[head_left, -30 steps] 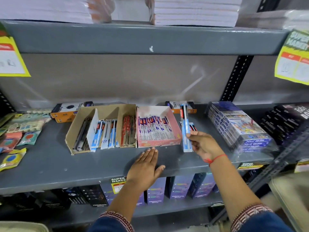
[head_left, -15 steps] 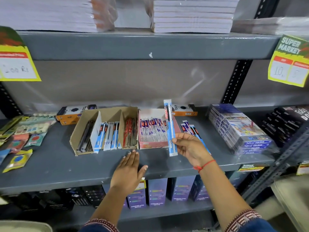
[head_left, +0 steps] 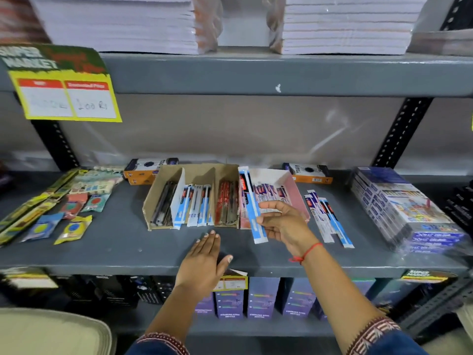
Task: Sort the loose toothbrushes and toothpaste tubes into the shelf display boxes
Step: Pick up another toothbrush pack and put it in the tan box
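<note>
Right hand [head_left: 284,222] grip pinching blue packaged toothbrush [head_left: 253,208] | carried leftward since a second ago, now over pink box [head_left: 294,193], short of cardboard box [head_left: 153,201] blue-brush slot | left hand [head_left: 202,262] flat, empty, on shelf [head_left: 115,249] | loose toothbrushes [head_left: 330,216] waiting right.

free: shelf [head_left: 115,247] front strip | blocked: cardboard box [head_left: 163,198], pink box [head_left: 297,193] behind

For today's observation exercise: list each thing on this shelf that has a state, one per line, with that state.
Right hand: gripping a packaged toothbrush.
Packaged toothbrush: held tilted over the pink box.
Left hand: flat on the shelf, empty.
Pink box: open, partly filled.
Cardboard box: open, compartments stocked.
Loose toothbrushes: lying unsorted on the shelf.
</note>
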A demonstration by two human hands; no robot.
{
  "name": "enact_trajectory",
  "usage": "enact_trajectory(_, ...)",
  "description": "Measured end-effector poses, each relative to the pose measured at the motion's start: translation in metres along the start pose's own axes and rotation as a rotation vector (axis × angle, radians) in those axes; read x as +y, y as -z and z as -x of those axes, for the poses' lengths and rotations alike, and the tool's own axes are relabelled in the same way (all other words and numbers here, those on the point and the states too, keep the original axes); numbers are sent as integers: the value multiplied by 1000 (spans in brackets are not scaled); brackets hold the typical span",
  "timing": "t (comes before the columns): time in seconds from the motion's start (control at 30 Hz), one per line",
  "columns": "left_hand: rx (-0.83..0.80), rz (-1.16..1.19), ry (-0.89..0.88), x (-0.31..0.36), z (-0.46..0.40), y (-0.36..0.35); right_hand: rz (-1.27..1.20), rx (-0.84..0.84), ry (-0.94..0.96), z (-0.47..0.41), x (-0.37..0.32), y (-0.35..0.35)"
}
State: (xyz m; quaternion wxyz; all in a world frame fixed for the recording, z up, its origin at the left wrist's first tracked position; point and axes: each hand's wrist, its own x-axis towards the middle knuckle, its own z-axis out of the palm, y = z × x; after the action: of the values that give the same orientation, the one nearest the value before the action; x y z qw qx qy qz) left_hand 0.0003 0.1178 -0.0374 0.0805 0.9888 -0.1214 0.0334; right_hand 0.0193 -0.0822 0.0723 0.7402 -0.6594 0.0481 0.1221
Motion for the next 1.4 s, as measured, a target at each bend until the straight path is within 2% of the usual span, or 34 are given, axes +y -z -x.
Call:
enact_trajectory(0.2, 74, 56, 131, -45, 18, 12, 100, -35, 19, -23, -7, -73)
enact_trajectory(0.3, 122, 117, 200, -65, 27, 21, 171, 12, 20, -42, -2, -103)
enact_trajectory(0.5, 199, 86, 242, -73, 34, 28, 481, 142, 60, -85, 16, -153)
enact_trajectory(0.73, 182, 51, 211, -76, 31, 29, 836, 164, 77, -114, 25, -169)
enact_trajectory(1.0, 225, 35, 197, -81, 29, 25, 1202, 81, 105, -124, 25, -174)
enact_trajectory(1.1, 211, 40, 199, -81, 30, 23, 1208, 55, 102, -121, 24, -175)
enact_trajectory(1.33, 253, 77, 196, -80, 30, 20, 1029, 95, 159, -94, 15, -167)
enact_trajectory(1.4, 219, 91, 213, -79, 28, 19, 933, 100, 197, -83, 12, -163)
